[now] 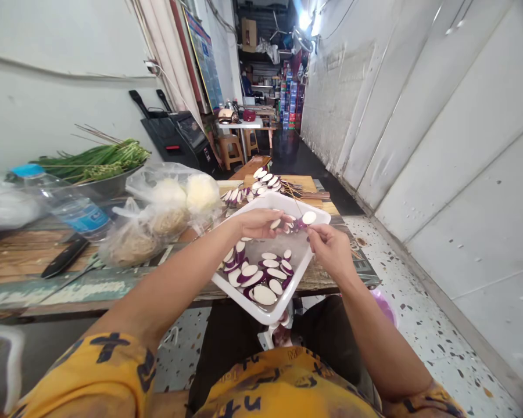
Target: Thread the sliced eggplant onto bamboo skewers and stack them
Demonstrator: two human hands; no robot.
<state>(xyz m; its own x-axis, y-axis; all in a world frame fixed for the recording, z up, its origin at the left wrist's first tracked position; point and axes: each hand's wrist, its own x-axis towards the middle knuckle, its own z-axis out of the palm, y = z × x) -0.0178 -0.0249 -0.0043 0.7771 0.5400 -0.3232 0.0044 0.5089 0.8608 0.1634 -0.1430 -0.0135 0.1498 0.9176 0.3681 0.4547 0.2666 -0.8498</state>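
Over the far part of a white plastic tray (268, 316), both my hands work close together. My left hand (261, 224) is closed around a few purple-skinned eggplant slices (276, 223), partly hidden by its fingers. My right hand (331, 247) pinches the edge of a white-faced eggplant slice (309, 217). A thin wooden skewer (294, 198) reaches that slice from behind; whether it passes through cannot be made out. Many loose eggplant slices (265, 294) lie in the tray below. Beyond the tray, more eggplant slices (268, 179) are piled beside several skewers on a wooden board (307, 183).
Left on the table are a black-handled knife (65, 256), a water bottle (81, 215), plastic bags of food (135, 235) and a metal bowl of green stalks (108, 162). A white wall (440, 116) runs along the right. A pink container (383, 305) sits low beside the table.
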